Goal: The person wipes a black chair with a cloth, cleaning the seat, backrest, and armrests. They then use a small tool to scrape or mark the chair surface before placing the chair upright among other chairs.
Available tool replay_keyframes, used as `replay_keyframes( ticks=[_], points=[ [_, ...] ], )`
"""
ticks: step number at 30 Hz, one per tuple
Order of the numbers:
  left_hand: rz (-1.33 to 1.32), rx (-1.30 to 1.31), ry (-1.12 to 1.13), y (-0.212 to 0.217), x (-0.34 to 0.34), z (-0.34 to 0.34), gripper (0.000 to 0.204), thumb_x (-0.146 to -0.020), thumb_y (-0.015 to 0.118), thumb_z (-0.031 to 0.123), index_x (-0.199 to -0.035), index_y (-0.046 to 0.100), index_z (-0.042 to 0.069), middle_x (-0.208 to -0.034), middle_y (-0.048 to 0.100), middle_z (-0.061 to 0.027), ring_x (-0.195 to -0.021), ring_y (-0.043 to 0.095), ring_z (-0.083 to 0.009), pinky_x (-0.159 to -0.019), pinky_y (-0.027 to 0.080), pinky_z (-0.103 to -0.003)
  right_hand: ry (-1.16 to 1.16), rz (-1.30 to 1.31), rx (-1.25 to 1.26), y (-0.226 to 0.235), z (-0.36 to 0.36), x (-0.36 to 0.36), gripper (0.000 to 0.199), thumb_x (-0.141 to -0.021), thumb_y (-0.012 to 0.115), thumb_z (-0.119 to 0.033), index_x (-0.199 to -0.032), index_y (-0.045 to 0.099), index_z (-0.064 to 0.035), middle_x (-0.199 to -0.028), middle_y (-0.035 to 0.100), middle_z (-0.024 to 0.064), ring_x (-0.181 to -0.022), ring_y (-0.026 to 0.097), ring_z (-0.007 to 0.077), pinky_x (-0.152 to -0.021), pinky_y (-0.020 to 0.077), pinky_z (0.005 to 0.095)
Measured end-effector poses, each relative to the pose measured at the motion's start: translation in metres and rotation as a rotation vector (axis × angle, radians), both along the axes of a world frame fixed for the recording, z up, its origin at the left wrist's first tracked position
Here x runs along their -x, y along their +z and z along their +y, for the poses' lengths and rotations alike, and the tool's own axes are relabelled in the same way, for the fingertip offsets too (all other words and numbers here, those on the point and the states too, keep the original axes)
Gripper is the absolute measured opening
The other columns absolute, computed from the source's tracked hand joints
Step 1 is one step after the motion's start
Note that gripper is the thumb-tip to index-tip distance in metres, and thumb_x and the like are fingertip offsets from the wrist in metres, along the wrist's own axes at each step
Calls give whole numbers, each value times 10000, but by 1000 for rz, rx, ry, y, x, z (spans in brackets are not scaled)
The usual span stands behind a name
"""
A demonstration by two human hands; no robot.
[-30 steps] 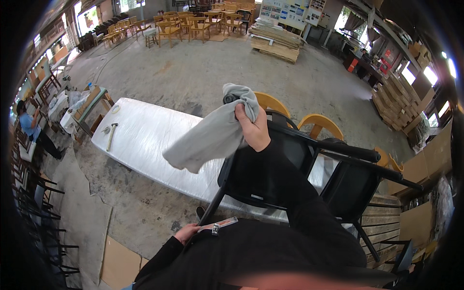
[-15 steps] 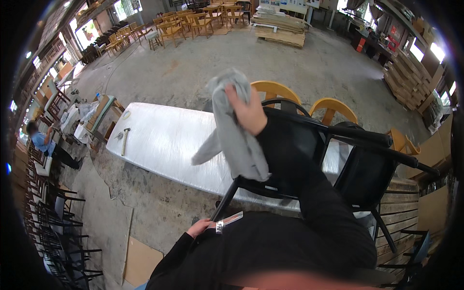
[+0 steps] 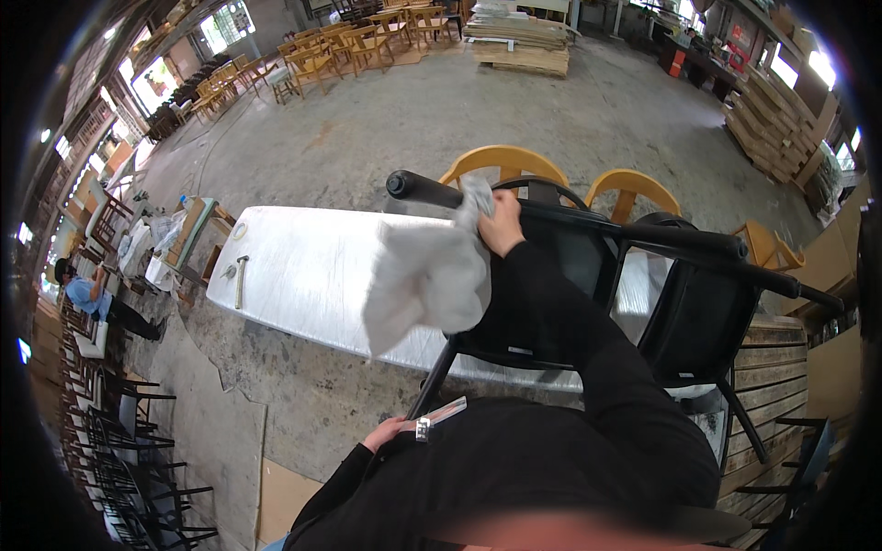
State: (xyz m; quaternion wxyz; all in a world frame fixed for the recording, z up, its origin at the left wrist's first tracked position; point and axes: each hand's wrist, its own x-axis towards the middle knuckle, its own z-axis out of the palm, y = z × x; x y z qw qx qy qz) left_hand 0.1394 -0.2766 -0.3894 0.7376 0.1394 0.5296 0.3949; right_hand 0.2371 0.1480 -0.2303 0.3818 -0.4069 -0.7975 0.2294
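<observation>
A black chair (image 3: 551,342) lies tipped over on a long, plastic-wrapped tabletop (image 3: 312,266), legs sticking out. In my right hand (image 3: 502,224) a pale grey cloth (image 3: 427,275) is bunched against the chair leg (image 3: 427,190) pointing left; its loose part hangs down, blurred by motion. My left hand (image 3: 386,432) is closed around the lower end of another black chair leg (image 3: 432,381), close to my body; some of its fingers are hidden. Beside this chair, a second black chair (image 3: 694,326) also lies tipped over.
A hammer (image 3: 241,283) and a tape roll (image 3: 241,231) lie at the tabletop's left end. Yellow wooden chairs (image 3: 505,163) stand just beyond. A slatted wooden pallet (image 3: 767,395) is at right. Stacked dark chairs (image 3: 138,459) and a person in blue (image 3: 87,294) are at left.
My right hand has moved down and right with the cloth, from above the chair to its leg, which now shows. The cloth has swung out, spread wider. My left hand stays put.
</observation>
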Motion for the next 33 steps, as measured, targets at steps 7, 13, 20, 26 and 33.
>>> replay_keyframes(
  ticks=[7, 13, 20, 26, 33],
  points=[
    [318, -3, -91, 14, -6, -7, 457, -981, 563, 324, -1276, 534, -23, -1159, 650, -123, -993, 651, -197, -827, 514, -311, 372, 822, 498, 34, -49, -29, 459, -1005, 503, -433, -1026, 657, -2, -871, 657, 32, -803, 591, 114, -769, 480, 291],
    [1017, -401, 369, 126, 47, 112, 502, -1032, 434, 375, -1359, 459, -5, -1243, 605, -144, -1145, 574, -234, -906, 464, -352, 640, 661, -71, 85, -64, 32, 730, -929, 418, -666, -1137, 612, 6, -1138, 610, 242, -1064, 588, 333, -949, 421, 421],
    [1284, -1635, 526, 335, 21, 257, 682, -999, 325, 538, -1381, 398, -23, -1330, 515, -207, -1311, 445, -303, -1134, 261, -445, 626, 300, 726, 59, 28, 30, 809, -898, 456, -700, -1198, 596, 38, -1010, 652, 194, -971, 639, 247, -822, 513, 338],
    [1574, -1512, 631, 349, -7, 288, 758, -992, 241, 615, -1329, 450, -32, -1269, 572, -203, -1203, 536, -292, -1084, 322, -453, 1015, 573, -174, 100, -42, 39, 473, -956, 466, -449, -1103, 550, -8, -990, 625, 176, -956, 612, 250, -843, 458, 362],
    [1573, -1367, 520, 348, 1, 287, 810, -967, 173, 680, -1252, 493, -7, -1185, 626, -199, -1123, 605, -270, -1098, 309, -485, 487, 365, 429, 29, 50, 33, 412, -959, 469, -380, -1066, 669, -36, -897, 684, 213, -831, 671, 323, -747, 509, 380]
  ],
)
